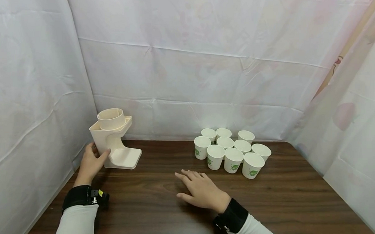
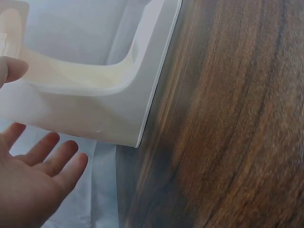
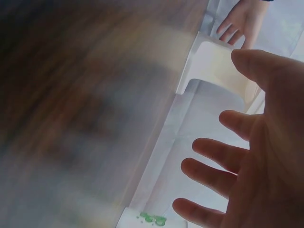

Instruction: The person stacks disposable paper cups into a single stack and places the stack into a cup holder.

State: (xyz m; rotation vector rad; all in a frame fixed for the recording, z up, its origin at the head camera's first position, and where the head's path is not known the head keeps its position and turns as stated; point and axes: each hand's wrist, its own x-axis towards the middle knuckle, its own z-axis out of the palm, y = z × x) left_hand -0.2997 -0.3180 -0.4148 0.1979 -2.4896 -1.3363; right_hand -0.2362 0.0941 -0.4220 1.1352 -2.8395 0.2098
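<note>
Ten white paper cups (image 1: 233, 160) are standing upright in a loose cluster beyond and to the right of the right hand (image 1: 202, 192), some rims overlapping in view, and the near ones are showing green printed marks. They are filling the space between that hand and the backdrop (image 1: 180, 79) on that side. Both hands are wearing black bands at the wrists, with white sleeves behind them.

Dark brown, wood-grained tabletop (image 1: 160, 214) is stretching beneath and between the hands. Creased pale sheeting is hanging ahead of them and to either side, and a tan strip (image 1: 343, 56) is slanting down far to the right.

A cream holder (image 1: 101, 140) is standing upright at the left hand (image 1: 90, 163), well apart from the right one. A round, open-topped ring (image 1: 111, 123) is sitting at its top, while a flat base plate (image 1: 125, 157) is jutting rightward from below its curved neck. The left hand is lying open around the holder's near left side, thumb in front, fingers loosely spread; how firmly it is touching cannot be told. The right hand is hovering open, fingers spread, holding nothing.
</note>
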